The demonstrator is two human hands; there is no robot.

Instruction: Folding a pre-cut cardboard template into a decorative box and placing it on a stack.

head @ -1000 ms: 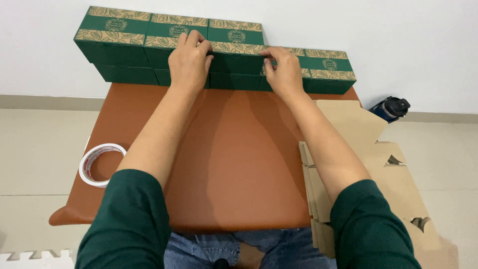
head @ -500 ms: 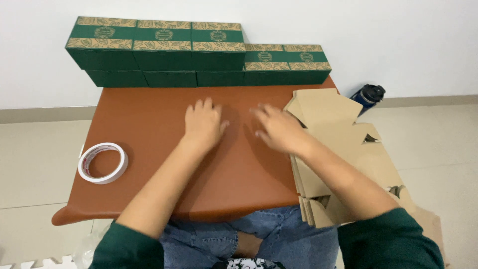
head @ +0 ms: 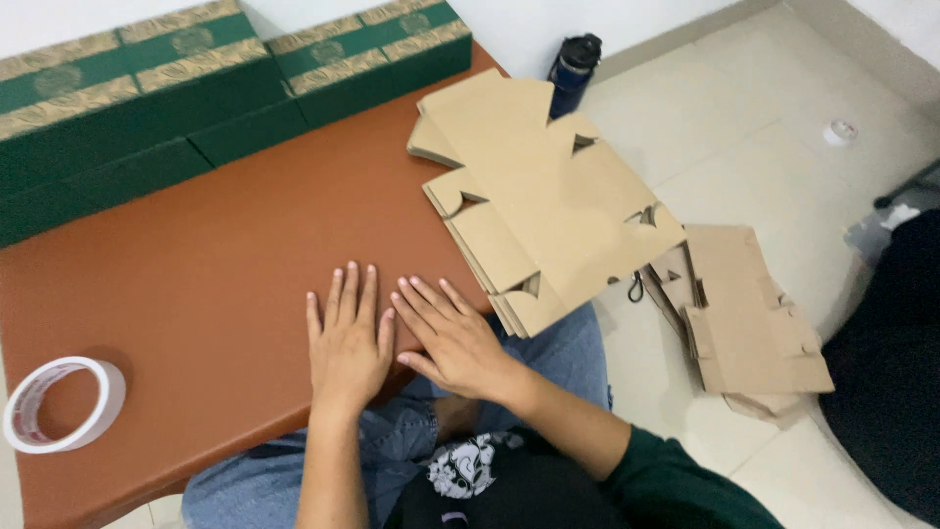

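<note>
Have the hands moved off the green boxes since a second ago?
Yes. Both left hand and right hand now lie flat near the table's front edge, away from the green boxes.

Flat brown cardboard blanks [head: 548,211] lie stacked, overhanging the table's edge.
</note>
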